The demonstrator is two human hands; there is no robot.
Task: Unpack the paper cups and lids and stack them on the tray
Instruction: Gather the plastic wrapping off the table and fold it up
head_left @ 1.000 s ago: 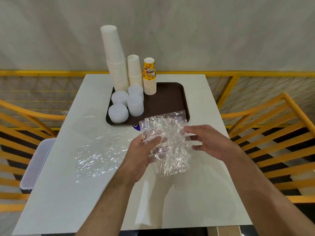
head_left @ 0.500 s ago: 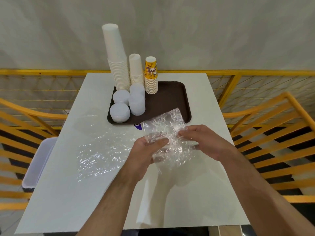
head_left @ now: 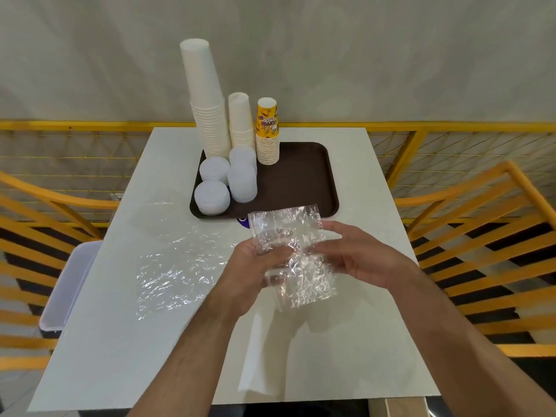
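A dark brown tray [head_left: 304, 188] lies at the far middle of the white table [head_left: 346, 341]. On its left side stand a tall stack of white cups [head_left: 207, 115], a shorter white stack [head_left: 240, 121] and a yellow printed stack [head_left: 267, 130], all upside down. Stacks of white lids [head_left: 212, 197] sit in front of them. Both hands hold an empty crinkled clear plastic bag [head_left: 298, 266] above the table, just in front of the tray. My left hand [head_left: 255, 266] grips its left side and my right hand [head_left: 355, 254] pinches its right side.
Another clear plastic wrapper [head_left: 174, 266] lies flat on the table's left half. A small blue object [head_left: 242, 221] peeks out at the tray's front edge. Orange wooden chairs [head_left: 481, 236] flank the table, and a grey bin [head_left: 69, 284] stands at the left.
The bag has been pulled open and straightened between my hands; its upper edge now stands up in front of the tray. Both hands stayed near the same spot.
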